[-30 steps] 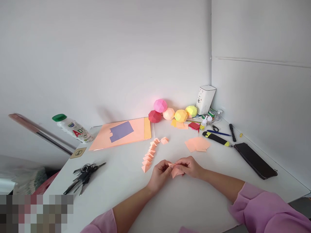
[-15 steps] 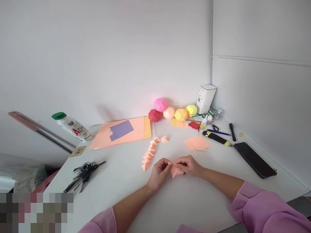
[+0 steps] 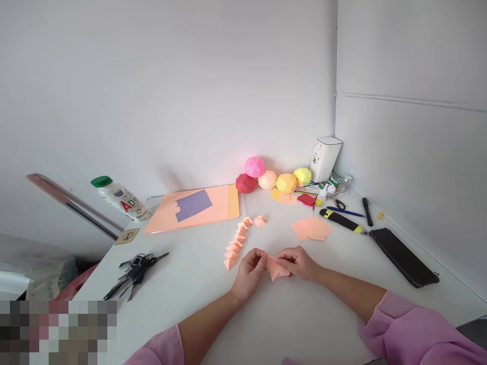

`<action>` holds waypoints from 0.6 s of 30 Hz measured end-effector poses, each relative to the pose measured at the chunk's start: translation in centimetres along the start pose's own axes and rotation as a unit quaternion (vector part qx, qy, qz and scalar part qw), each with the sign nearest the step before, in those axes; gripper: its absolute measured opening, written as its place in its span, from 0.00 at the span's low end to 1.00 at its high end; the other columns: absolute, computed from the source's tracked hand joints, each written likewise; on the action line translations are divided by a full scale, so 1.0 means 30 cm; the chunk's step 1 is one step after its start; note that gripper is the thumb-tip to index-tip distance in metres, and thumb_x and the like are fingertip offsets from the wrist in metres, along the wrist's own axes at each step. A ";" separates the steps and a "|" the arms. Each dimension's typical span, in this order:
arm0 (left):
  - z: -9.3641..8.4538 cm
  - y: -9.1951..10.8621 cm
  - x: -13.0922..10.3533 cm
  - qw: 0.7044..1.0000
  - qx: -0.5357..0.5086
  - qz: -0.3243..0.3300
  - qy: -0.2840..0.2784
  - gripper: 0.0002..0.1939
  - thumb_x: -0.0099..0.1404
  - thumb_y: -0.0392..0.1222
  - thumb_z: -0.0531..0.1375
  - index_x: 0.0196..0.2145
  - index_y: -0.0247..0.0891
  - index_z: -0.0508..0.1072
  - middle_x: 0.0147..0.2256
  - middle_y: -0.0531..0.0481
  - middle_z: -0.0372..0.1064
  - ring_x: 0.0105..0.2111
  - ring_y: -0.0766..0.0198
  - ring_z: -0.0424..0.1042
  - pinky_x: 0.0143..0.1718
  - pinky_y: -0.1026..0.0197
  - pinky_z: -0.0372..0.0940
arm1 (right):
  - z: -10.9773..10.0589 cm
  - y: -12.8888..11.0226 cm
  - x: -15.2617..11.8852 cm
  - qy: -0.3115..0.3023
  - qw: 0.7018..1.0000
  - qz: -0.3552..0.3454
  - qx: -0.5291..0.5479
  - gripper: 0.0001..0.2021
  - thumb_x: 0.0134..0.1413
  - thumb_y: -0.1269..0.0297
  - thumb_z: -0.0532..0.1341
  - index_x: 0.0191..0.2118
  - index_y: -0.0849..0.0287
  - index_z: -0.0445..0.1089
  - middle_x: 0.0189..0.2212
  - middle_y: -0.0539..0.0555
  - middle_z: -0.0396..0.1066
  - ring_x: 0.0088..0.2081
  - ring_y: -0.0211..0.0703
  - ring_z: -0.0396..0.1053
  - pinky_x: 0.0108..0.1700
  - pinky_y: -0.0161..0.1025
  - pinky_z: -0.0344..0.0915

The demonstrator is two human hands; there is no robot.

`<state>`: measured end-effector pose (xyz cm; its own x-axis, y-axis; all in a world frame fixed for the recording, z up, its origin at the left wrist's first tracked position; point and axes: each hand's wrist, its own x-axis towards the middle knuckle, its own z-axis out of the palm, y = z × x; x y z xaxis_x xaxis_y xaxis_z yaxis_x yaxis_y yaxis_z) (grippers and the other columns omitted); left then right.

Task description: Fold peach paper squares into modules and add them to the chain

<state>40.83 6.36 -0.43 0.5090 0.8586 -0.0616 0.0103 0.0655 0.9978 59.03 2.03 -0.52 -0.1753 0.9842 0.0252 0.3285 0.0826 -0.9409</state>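
Between my hands is a small peach sheet of paper [image 3: 278, 269], partly folded, with a point hanging down toward me. My left hand [image 3: 249, 271] pinches its upper left corner between thumb and fingers. On the other side, my right hand [image 3: 299, 262] grips the upper right part, thumb in front; the fingers behind the paper are hidden. Just beyond my left hand runs a slanting row of folded peach paper pieces [image 3: 235, 244], with a few more folded pieces [image 3: 260, 221] beside its far end. Flat peach paper squares [image 3: 312, 229] lie beyond my right hand.
Faceted paper balls [image 3: 254, 167] rest against the back wall. Left of them lie peach sheets [image 3: 216, 209] with a purple piece [image 3: 193, 205]. A bottle [image 3: 122, 198] and keys [image 3: 135, 274] are at left. A utility knife [image 3: 341, 221], glue bottle [image 3: 321, 195] and black phone [image 3: 404, 257] are at right.
The view has shifted slightly, so everything sits a little further right and lower. Both hands keep their hold on the paper; my right fingers have moved slightly along its top edge.
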 end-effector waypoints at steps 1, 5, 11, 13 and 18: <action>0.001 0.001 0.001 1.000 0.001 0.000 0.005 0.09 0.60 0.45 0.55 0.26 0.38 0.64 0.23 0.56 0.58 0.24 0.69 0.58 0.28 0.66 0.57 | 0.000 0.003 0.001 0.000 1.000 0.001 0.000 0.13 0.55 0.58 0.55 0.31 0.62 0.72 0.21 0.49 0.64 0.22 0.34 0.60 0.24 0.32 0.56; -0.001 0.005 0.005 1.000 0.005 0.000 0.019 0.11 0.60 0.46 0.54 0.25 0.38 0.64 0.23 0.56 0.58 0.25 0.68 0.59 0.29 0.66 0.58 | -0.001 0.012 0.002 0.000 1.000 0.006 0.006 0.14 0.55 0.57 0.55 0.30 0.62 0.71 0.21 0.49 0.63 0.21 0.34 0.61 0.24 0.32 0.56; -0.008 0.018 0.002 1.000 -0.001 0.004 0.031 0.12 0.62 0.48 0.52 0.27 0.38 0.65 0.24 0.54 0.60 0.27 0.66 0.61 0.31 0.65 0.60 | -0.001 0.005 0.001 0.004 1.000 0.023 0.016 0.14 0.54 0.56 0.56 0.30 0.63 0.70 0.20 0.47 0.61 0.20 0.33 0.59 0.22 0.31 0.55; -0.007 0.015 -0.002 1.000 0.006 0.009 -0.007 0.11 0.62 0.49 0.53 0.30 0.38 0.66 0.26 0.53 0.61 0.28 0.66 0.62 0.32 0.64 0.60 | 0.001 0.000 0.002 0.001 1.000 0.022 0.015 0.14 0.54 0.56 0.56 0.30 0.63 0.70 0.19 0.47 0.60 0.20 0.33 0.58 0.22 0.31 0.54; 0.001 -0.014 0.000 0.996 0.060 0.040 -0.056 0.08 0.60 0.44 0.56 0.28 0.37 0.66 0.26 0.53 0.62 0.27 0.67 0.61 0.29 0.65 0.59 | 0.004 0.000 0.005 -0.018 0.999 0.020 0.020 0.14 0.53 0.56 0.57 0.29 0.63 0.70 0.18 0.47 0.60 0.20 0.33 0.59 0.21 0.31 0.54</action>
<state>40.84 6.32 -0.84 0.6051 0.7960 0.0150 0.0649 -0.0680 0.9956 58.88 2.15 -0.56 -0.1969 0.9801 -0.0248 0.2986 0.0359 -0.9537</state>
